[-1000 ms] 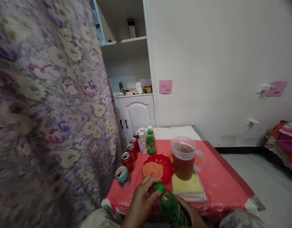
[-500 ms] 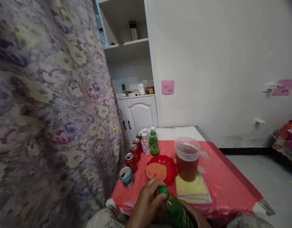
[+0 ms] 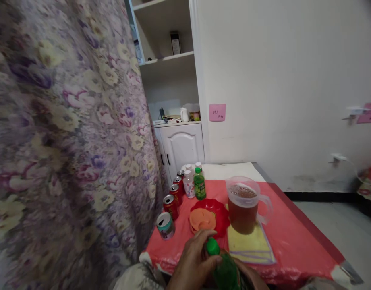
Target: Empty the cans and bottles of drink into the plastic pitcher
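Note:
A green plastic drink bottle (image 3: 226, 270) with a green cap (image 3: 213, 246) is at the table's near edge, leaning up and to the left. My left hand (image 3: 195, 259) curls around its top, fingers behind the cap and thumb on the shoulder just below. From the other side my right hand (image 3: 251, 276) grips the bottle's body; most of its fingers are hidden. Just beyond the left fingertips is an orange lid-like disc (image 3: 202, 219) on a red scalloped plate (image 3: 223, 221). To the right, a clear pitcher (image 3: 244, 215) of brown liquid stands on a yellow cloth (image 3: 251, 246).
Along the table's left side stand a teal-topped can (image 3: 165, 226), several red cans (image 3: 171, 207), white-capped bottles (image 3: 189, 185) and another green bottle (image 3: 200, 185). A floral curtain (image 3: 91, 141) hangs at the left. Red sheeting (image 3: 294, 233) covers the table.
The view has shifted, so the table things sit slightly farther right. My left thumb has slid from beside the cap down to the bottle's shoulder. The cap remains on the bottle.

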A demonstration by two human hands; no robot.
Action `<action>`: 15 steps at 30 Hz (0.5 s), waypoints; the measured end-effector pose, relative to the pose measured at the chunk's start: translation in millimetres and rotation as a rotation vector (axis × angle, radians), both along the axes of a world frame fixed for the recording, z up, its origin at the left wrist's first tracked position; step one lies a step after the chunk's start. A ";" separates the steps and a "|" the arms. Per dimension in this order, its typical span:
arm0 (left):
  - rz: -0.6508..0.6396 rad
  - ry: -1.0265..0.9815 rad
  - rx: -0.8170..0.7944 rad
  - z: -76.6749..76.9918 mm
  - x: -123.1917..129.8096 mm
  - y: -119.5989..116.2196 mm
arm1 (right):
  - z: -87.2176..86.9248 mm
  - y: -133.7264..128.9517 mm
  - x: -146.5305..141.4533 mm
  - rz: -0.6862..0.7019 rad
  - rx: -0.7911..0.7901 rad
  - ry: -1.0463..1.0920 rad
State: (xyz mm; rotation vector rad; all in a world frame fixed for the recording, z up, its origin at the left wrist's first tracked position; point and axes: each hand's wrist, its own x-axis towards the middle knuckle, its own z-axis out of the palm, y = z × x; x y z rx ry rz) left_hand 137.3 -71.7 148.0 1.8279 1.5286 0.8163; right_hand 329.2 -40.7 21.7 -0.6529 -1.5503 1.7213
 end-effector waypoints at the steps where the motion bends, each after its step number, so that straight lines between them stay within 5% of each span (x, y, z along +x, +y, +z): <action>1: -0.003 0.015 -0.001 0.8 1.1 -0.1 | -1.5 0.5 -1.0 0.004 -0.008 -0.015; 6: -0.013 0.066 0.048 19.9 -4.2 -2.0 | -18.0 2.5 -2.4 0.001 -0.066 0.037; 11: 0.076 0.123 0.203 69.5 -35.8 5.8 | -27.1 3.1 11.5 -0.073 -0.034 0.072; 15: 0.154 0.223 0.374 106.1 -64.2 35.3 | -22.1 1.3 18.0 -0.158 -0.049 -0.002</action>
